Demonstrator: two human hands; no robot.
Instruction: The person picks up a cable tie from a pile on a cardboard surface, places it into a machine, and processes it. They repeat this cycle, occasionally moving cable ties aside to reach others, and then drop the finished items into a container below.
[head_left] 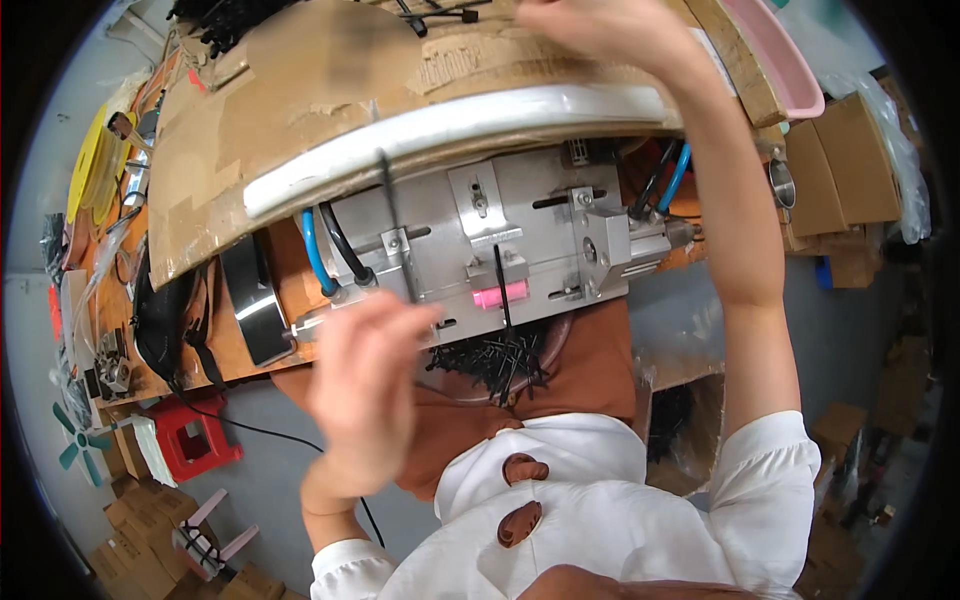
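Note:
My left hand (365, 375), blurred by motion, is closed at the near left of a metal fixture (450, 255). A thin black rod (390, 205) stands up from its fingertips. My right hand (600, 30) is stretched far forward over the cardboard, near several black rods (440, 17); its fingers are smeared and partly cut off by the upper edge. Another black rod (502, 285) lies across the fixture's middle block, over a pink cylinder (485, 298). In front of the fixture, a heap of short black rods (490, 362) lies in a bowl at my lap.
A cardboard sheet (210, 190) with a white padded edge (450, 125) overhangs the fixture. Blue tubes (315, 255) and black hoses run into it. A dark flat device (254, 300) lies to the left. A red stool (190, 440) and cardboard boxes (845, 165) stand around the bench.

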